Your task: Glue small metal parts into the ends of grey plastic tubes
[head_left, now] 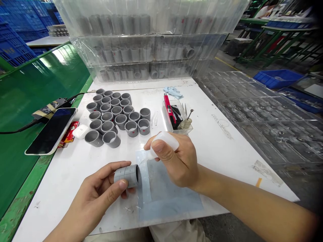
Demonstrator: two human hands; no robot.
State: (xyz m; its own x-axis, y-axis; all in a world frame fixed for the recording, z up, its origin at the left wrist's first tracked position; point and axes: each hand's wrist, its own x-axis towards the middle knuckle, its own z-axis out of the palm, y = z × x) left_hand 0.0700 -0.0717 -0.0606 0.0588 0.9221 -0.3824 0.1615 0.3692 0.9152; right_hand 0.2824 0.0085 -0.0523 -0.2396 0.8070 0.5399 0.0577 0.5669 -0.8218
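Left hand (102,191): its grip closes around a short grey plastic tube (125,175), tilted on its side above the white, flat worktop (214,144).
Right hand (183,161): its grip clasps a white plastic squeeze bottle (166,141), pointed toward the tube's open end.
Grey tube cluster (121,124): more than twenty stand upright beyond the hands; which are finished cannot be told.
Tube in hand: apparently mid-step, not yet set down.
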